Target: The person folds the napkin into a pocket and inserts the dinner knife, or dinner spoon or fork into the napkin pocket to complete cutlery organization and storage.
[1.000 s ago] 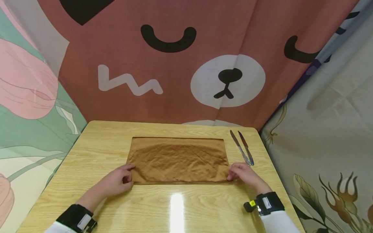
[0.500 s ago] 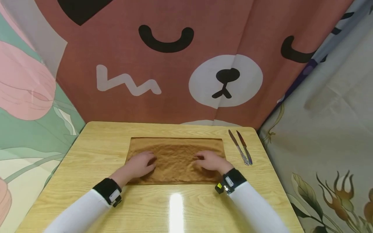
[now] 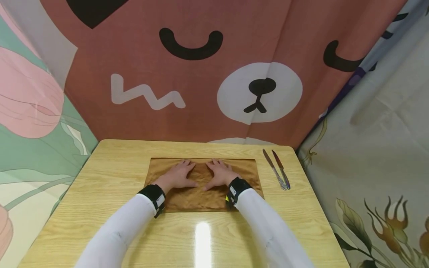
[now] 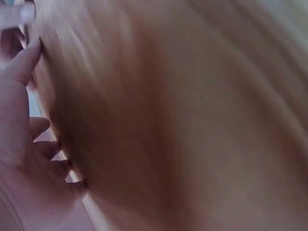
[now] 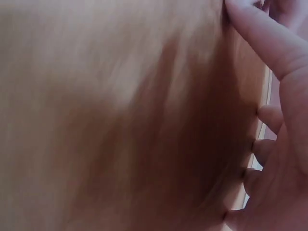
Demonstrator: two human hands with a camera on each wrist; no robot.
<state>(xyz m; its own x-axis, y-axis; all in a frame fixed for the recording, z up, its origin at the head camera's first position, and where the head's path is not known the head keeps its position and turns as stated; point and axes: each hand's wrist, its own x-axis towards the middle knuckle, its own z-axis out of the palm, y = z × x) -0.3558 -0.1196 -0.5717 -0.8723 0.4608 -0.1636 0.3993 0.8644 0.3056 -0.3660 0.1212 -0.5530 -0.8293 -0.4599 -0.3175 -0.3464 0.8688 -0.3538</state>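
A folded brown cloth [image 3: 197,203], slightly wrinkled and longer than it is deep, lies across the middle of the table. My left hand [image 3: 177,175] rests on its left half, fingers spread and pointing to the far edge. On the right half my right hand [image 3: 219,174] lies the same way, its thumb pointing toward the left thumb. In the left wrist view the fingertips [image 4: 77,186] touch the cloth [image 4: 159,120]. The right wrist view shows the right thumb [image 5: 269,38] and fingertips against the cloth [image 5: 120,115] too.
Two table knives lie side by side at the table's right: one silvery knife [image 3: 273,167] and one darker-bladed knife [image 3: 280,167]. The wooden table [image 3: 114,163] meets a bear-print curtain [image 3: 151,126] at the back. A floral curtain [image 3: 368,156] hangs along the right side.
Both hands have left the cloth's side edges, moved inward over it, then forward toward its far edge, fingers now spread flatter. The cloth and knives have stayed in place.
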